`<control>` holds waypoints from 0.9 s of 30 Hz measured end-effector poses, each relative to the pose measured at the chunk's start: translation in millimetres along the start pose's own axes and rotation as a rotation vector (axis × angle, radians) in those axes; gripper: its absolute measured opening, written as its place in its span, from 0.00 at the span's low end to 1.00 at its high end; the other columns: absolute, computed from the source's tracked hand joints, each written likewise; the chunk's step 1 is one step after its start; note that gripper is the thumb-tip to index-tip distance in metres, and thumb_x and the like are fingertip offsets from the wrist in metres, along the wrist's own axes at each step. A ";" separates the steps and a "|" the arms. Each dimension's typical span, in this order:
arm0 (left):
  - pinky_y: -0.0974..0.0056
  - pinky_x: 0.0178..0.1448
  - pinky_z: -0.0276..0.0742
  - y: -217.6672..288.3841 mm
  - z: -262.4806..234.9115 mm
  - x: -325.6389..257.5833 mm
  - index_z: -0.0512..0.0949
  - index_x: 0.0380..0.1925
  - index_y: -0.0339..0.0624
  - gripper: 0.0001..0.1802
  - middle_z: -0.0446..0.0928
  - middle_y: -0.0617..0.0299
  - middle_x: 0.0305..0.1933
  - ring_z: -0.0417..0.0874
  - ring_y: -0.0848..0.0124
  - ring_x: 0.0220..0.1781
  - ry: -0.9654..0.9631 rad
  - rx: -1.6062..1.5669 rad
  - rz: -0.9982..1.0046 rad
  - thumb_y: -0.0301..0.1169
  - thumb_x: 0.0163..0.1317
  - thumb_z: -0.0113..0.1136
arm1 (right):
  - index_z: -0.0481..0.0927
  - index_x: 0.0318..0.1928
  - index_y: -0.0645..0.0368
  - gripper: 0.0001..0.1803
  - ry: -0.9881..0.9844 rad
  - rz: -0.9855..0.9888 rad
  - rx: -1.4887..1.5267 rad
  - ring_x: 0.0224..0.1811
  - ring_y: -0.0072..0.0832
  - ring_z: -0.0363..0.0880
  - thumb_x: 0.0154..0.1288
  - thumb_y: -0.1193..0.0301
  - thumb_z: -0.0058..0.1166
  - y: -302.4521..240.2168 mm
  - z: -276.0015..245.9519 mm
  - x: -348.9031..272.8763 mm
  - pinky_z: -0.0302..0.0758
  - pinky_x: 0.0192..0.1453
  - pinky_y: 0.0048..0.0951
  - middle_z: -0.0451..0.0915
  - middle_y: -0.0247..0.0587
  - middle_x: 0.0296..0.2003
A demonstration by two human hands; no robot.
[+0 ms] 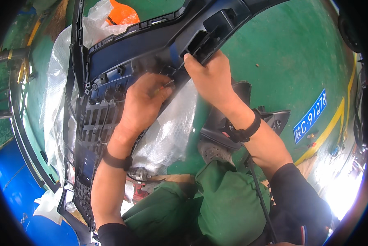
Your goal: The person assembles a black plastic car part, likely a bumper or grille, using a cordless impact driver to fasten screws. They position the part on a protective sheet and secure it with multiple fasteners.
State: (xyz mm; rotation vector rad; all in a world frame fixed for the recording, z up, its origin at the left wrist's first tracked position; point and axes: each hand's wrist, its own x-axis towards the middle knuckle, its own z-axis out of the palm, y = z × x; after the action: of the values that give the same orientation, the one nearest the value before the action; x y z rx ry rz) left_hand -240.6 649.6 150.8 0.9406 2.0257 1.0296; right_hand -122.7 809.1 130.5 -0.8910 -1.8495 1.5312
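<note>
Nearest to my distant viewpoint, at the near side of the black panel (122, 53), I see green trousers (229, 201) and, between them and the panel, a red tool (141, 192), partly hidden. Two bare forearms reach up to the panel, each with a dark wristband.

My left hand (143, 102) is over the panel's inner face, thumb and fingers pinched together on a small slim item (166, 85) with an orange part (its far tip is blurred, so I cannot tell what it touches). My right hand (212, 78) is clamped on the panel's right edge, thumb on top, fingertips hidden.

Just beyond that thumb, the panel has two box-like pockets (197, 41), dark inside; I cannot tell what they hold. The panel itself is long, glossy in places, with clips along a ridge and an open lattice left of the left hand. It runs under both hands, bending away past the right one.

Clear bubble wrap (167, 127) lies beneath the panel and shows along both its sides. Well right of the panel, a blue plate (310, 117) lies on the green floor (274, 49). Beyond the panel's upper left is an orange object (123, 14).
</note>
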 end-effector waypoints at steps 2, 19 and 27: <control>0.68 0.50 0.76 3.6 -2.0 1.6 0.84 0.46 0.33 0.11 0.78 0.63 0.39 0.78 0.73 0.41 -0.020 0.037 0.065 0.21 0.64 0.71 | 0.77 0.30 0.61 0.11 0.006 -0.008 -0.001 0.25 0.18 0.67 0.68 0.71 0.61 -0.4 -0.1 0.0 0.69 0.31 0.30 0.73 0.29 0.20; 0.68 0.49 0.75 -7.4 1.7 4.7 0.85 0.44 0.35 0.10 0.80 0.64 0.38 0.78 0.76 0.41 -0.014 -0.020 -0.018 0.28 0.66 0.74 | 0.78 0.31 0.62 0.10 0.020 0.009 0.025 0.25 0.18 0.69 0.68 0.71 0.61 0.6 2.1 -0.3 0.71 0.32 0.30 0.75 0.29 0.21; 0.67 0.48 0.75 -0.6 6.7 2.5 0.84 0.43 0.36 0.09 0.78 0.60 0.38 0.79 0.69 0.39 0.046 0.105 0.143 0.25 0.65 0.72 | 0.78 0.31 0.62 0.10 0.000 0.020 -0.009 0.26 0.18 0.69 0.68 0.71 0.61 0.2 -0.9 0.5 0.70 0.31 0.30 0.75 0.28 0.21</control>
State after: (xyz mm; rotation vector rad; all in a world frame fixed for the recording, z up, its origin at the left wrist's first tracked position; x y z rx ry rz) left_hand -236.7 653.9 146.6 1.1399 2.0924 1.0367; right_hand -122.3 810.0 130.5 -0.9158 -1.8537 1.5357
